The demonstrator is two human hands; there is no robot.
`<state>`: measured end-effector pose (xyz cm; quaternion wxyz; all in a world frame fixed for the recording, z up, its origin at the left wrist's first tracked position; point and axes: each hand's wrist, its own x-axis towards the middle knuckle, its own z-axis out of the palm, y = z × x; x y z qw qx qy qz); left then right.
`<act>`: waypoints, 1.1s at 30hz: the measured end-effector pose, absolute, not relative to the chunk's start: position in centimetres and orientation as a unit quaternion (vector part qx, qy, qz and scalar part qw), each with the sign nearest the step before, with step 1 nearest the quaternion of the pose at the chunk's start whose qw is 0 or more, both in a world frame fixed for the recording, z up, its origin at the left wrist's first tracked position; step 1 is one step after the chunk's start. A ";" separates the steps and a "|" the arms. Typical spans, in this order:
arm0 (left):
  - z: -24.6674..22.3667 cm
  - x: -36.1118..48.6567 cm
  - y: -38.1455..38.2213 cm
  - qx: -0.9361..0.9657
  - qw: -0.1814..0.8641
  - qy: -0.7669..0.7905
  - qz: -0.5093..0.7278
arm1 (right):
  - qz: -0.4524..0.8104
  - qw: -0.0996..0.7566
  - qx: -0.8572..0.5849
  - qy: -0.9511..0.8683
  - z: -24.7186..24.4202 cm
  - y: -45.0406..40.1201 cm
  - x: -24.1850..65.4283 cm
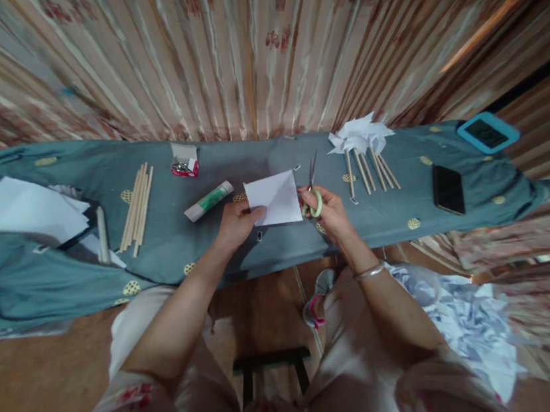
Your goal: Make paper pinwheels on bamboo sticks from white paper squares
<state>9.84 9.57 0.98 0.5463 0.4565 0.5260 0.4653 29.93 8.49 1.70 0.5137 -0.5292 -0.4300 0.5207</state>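
Note:
My left hand (238, 224) pinches the lower left part of a white square of paper (275, 199), its thumb lying on top. Faint crease lines run across the sheet. At the paper's right edge, my right hand (328, 211) is closed around the pale green handles of a pair of scissors (314, 194). The dark blades point up and away from me, beside the paper rather than across it. Whether the right fingertips also touch the paper's edge, I cannot tell. A green and white glue stick (209, 201) lies just left of my left hand.
White paper pinwheels (361, 135) on wooden sticks lie right of centre. Further right are a black phone (447, 189) and a blue-framed digital clock (488, 133). Leftward sit a small red and white box (184, 161), several wooden sticks (138, 209) and white paper sheets (25, 210).

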 end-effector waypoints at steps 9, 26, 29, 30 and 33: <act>0.3 10.3 8.9 0.477 0.571 0.491 0.454 | 0.526 0.496 -0.545 -0.426 2.0 8.5 29.0; 1.3 10.2 9.0 0.510 0.554 0.512 0.414 | 0.501 0.559 -0.549 -0.367 2.5 8.9 29.8; 1.4 9.9 9.1 0.513 0.554 0.509 0.413 | 0.499 0.575 -0.539 -0.361 2.5 9.0 30.3; 1.4 9.8 9.1 0.512 0.554 0.509 0.416 | 0.500 0.579 -0.534 -0.359 2.5 9.1 30.4; 1.1 9.5 9.4 0.507 0.553 0.509 0.423 | 0.501 0.592 -0.524 -0.351 2.2 9.2 30.8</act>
